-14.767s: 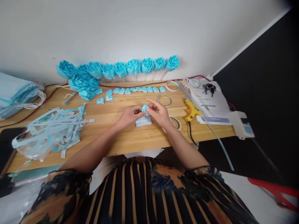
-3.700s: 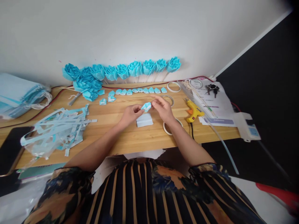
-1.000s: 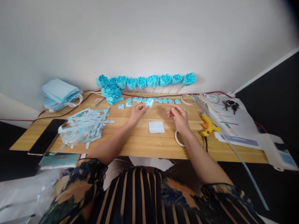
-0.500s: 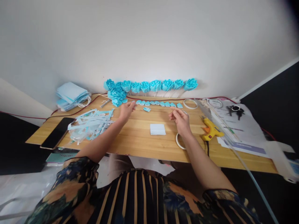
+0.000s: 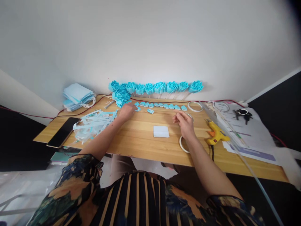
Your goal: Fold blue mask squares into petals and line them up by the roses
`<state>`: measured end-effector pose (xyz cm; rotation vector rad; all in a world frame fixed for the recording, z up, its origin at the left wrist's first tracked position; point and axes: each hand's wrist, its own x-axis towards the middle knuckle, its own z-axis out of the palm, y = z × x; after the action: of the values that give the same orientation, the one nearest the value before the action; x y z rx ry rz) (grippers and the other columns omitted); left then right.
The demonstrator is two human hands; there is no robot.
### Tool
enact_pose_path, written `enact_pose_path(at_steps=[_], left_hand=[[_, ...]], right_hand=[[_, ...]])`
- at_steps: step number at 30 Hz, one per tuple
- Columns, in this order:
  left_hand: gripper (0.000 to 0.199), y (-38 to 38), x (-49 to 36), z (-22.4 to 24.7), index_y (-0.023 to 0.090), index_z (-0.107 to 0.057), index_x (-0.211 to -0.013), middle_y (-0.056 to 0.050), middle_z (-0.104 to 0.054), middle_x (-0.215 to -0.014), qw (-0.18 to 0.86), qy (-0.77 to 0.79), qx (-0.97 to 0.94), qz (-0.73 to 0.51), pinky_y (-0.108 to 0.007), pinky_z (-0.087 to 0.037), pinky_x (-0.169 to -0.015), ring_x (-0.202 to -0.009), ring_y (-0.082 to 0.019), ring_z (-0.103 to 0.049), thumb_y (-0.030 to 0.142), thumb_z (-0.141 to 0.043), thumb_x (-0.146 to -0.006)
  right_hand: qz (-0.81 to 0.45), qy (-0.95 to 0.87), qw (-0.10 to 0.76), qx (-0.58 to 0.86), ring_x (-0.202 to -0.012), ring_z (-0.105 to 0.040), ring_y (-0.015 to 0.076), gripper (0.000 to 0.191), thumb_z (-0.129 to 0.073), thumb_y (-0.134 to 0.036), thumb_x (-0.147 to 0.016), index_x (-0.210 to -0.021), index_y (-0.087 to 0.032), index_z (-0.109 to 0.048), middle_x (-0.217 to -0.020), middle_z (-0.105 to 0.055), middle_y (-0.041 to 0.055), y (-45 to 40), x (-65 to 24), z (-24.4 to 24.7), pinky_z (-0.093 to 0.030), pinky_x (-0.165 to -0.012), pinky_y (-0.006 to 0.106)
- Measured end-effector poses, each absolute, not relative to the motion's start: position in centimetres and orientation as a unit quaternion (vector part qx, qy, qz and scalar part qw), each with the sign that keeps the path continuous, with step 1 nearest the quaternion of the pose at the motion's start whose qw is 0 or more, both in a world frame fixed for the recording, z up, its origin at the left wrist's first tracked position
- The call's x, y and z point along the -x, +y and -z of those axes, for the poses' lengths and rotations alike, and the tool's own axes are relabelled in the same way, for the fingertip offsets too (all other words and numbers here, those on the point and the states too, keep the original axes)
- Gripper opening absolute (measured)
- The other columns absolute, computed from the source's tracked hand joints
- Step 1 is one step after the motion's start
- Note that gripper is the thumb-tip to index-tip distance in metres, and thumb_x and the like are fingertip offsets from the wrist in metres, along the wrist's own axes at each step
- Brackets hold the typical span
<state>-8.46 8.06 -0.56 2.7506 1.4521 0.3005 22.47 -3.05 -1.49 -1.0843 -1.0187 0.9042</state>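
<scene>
At the left end of a row of folded blue petals (image 5: 166,106), my left hand (image 5: 127,112) is low over the table. Its fingers are closed at the edge of a small folded blue petal (image 5: 138,109). Another folded petal (image 5: 150,111) lies by itself in front of the row. My right hand (image 5: 184,123) hovers above the table with fingers curled together, and nothing shows in them. Between the hands and closer to me lies a flat white square (image 5: 161,131). A white tape roll (image 5: 184,147) is partly hidden beneath my right wrist.
Several blue fabric roses (image 5: 160,87) line the wall. To the left are folded face masks (image 5: 78,94), a heap of cut strips (image 5: 94,124) and a phone (image 5: 63,131). To the right are a yellow glue gun (image 5: 217,134), keys (image 5: 243,113) and papers (image 5: 258,138).
My left hand has moved down and slightly left, and a folded petal now shows at its fingertips. The right hand stays nearly in place. The whole view has shifted a little.
</scene>
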Motion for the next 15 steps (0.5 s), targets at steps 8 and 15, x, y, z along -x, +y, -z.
enact_pose_path(at_steps=[8,15], left_hand=[[0.02,6.2,6.7,-0.7,0.015,-0.075,-0.082,-0.014,-0.073,-0.087,0.044,0.518,-0.847,-0.112,-0.033,-0.043,-0.08,-0.088,-0.026,-0.063,0.023,-0.056,-0.083],[0.025,7.0,10.5,-4.2,0.016,-0.074,-0.09,-0.01,-0.074,-0.094,0.007,0.548,-0.818,-0.177,-0.033,-0.045,-0.079,-0.089,-0.025,-0.065,0.026,-0.052,-0.087]], right_hand=[[-0.399,-0.438,0.644,0.483,-0.058,-0.055,0.0103,0.027,-0.07,-0.039,-0.077,-0.096,-0.021,-0.073,-0.066,-0.065,-0.0014,-3.2,-22.4,1.3,-0.048,-0.057,0.025],[-0.4,-0.435,0.639,0.492,-0.056,-0.055,0.0098,0.029,-0.071,-0.042,-0.075,-0.095,-0.02,-0.073,-0.066,-0.065,-0.0016,-3.2,-22.3,1.2,-0.048,-0.057,0.025]])
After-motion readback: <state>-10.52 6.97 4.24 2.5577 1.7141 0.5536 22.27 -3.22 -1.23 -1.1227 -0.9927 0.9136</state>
